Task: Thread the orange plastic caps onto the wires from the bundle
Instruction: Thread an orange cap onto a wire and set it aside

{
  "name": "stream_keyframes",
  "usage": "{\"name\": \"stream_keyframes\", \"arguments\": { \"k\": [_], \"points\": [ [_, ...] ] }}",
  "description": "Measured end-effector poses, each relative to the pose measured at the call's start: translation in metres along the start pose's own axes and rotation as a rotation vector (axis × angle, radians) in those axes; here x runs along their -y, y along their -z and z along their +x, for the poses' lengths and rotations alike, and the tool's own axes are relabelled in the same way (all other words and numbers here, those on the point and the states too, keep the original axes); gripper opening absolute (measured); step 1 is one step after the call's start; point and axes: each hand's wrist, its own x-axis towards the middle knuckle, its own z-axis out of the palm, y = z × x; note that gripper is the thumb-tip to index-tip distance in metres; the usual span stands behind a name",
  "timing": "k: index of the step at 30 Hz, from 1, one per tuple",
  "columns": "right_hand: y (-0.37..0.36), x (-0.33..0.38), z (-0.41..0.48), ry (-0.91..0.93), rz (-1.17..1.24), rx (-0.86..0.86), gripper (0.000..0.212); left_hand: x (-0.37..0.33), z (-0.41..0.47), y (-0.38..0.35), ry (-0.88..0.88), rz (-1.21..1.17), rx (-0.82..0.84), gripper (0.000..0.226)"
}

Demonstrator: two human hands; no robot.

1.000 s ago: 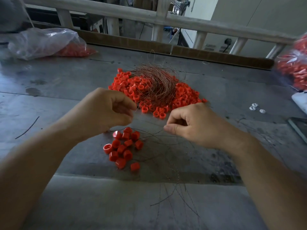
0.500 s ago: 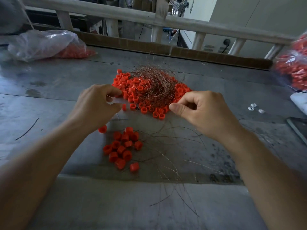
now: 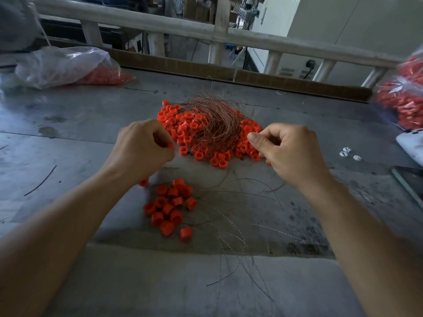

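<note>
Wide grey table (image 3: 68, 138), stained. On it at far left, a clear plastic bag (image 3: 57, 65) with orange pieces in its right end. At the right edge, a second bag (image 3: 405, 97), blurred, full of the same. In the middle, a big heap of orange caps (image 3: 183, 129), with the wire bundle (image 3: 215, 124) on top. Left hand (image 3: 139, 152) clenched beside the heap, pinching one cap (image 3: 170, 146). Right hand (image 3: 290, 152) with thumb pressed on forefinger at the heap's right edge; a wire between them or not, cannot tell. Nearer, a small group of caps (image 3: 169, 207) touching loose wires (image 3: 240, 191).
</note>
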Motion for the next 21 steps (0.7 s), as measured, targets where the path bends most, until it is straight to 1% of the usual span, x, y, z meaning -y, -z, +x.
{"name": "stream_keyframes", "arguments": {
  "k": [3, 6, 8, 13, 15, 19, 21],
  "points": [
    [-0.004, -0.004, 0.000, 0.006, -0.048, 0.044, 0.023, -0.008, -0.008, 0.004, -0.015, -0.118, 0.025, 0.027],
    [-0.009, -0.008, 0.001, 0.035, -0.072, 0.073, 0.013, -0.014, -0.014, 0.005, -0.081, -0.183, 0.052, 0.034],
    [-0.014, -0.011, 0.003, 0.088, -0.132, 0.101, 0.018, -0.015, -0.016, 0.004, -0.099, -0.193, 0.062, 0.036],
    [-0.024, -0.012, 0.009, 0.233, -0.325, 0.205, 0.043, -0.015, -0.016, 0.001, -0.118, -0.208, 0.088, 0.037],
    [-0.028, -0.011, 0.011, 0.278, -0.397, 0.271, 0.056, -0.015, -0.016, 0.001, -0.126, -0.225, 0.092, 0.037],
    [-0.035, -0.012, 0.011, 0.275, -0.500, 0.441, 0.097, -0.015, -0.016, 0.000, -0.133, -0.256, 0.107, 0.035],
    [-0.036, -0.014, 0.010, 0.261, -0.517, 0.471, 0.105, -0.014, -0.017, -0.001, -0.141, -0.265, 0.113, 0.034]
  ]
}}
